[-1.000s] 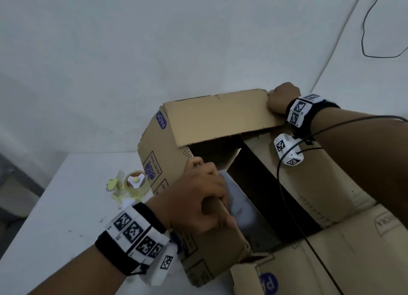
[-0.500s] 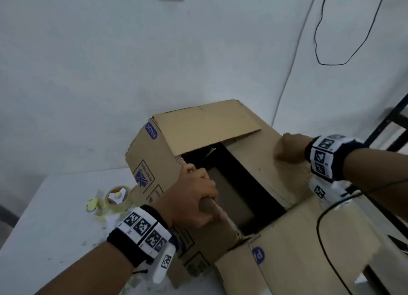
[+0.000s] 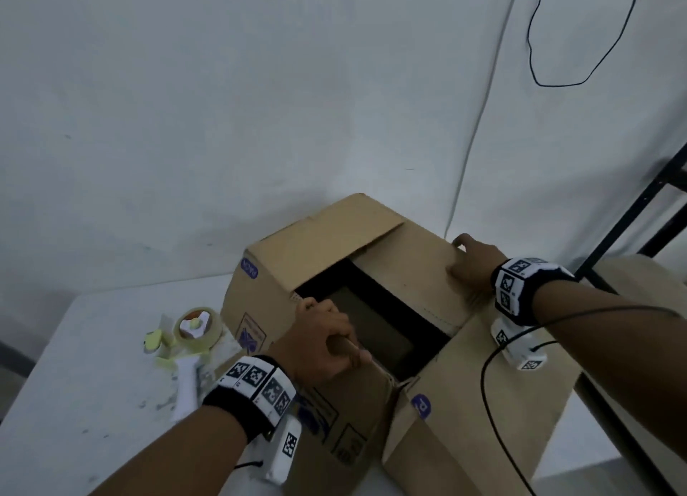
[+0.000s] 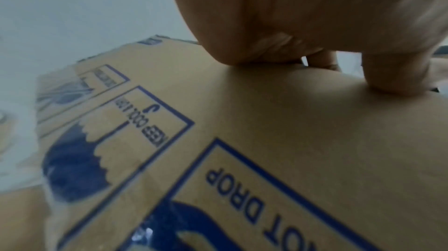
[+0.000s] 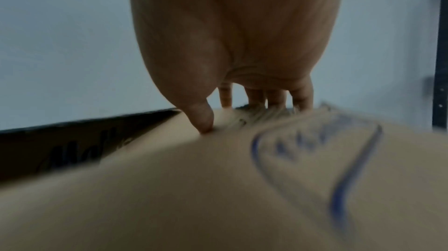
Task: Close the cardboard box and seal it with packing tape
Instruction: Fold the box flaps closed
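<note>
A brown cardboard box [image 3: 256, 309] with blue print stands on the white table [image 3: 74, 402]. Its far flap [image 3: 327, 243] lies folded over the top, and a dark opening [image 3: 371, 317] shows in the middle. My left hand [image 3: 323, 343] grips the box's left top edge, fingers curled over it [image 4: 317, 63] above the printed side wall [image 4: 266, 140]. My right hand [image 3: 472, 269] holds the right flap [image 3: 409, 276], thumb on top and fingers hooked over its edge [image 5: 242, 75]. The near flap [image 3: 483, 402] hangs open outward. A tape dispenser [image 3: 193, 336] lies left of the box.
The white wall stands close behind the box, with a black cable [image 3: 535, 68] hanging on it. A black metal frame [image 3: 632, 217] rises at the right. A black wire [image 3: 490, 402] from my right wrist trails across the near flap.
My right hand left the far flap, went to the right flap and has brought it down over the opening. The left hand has kept its grip on the left edge.
</note>
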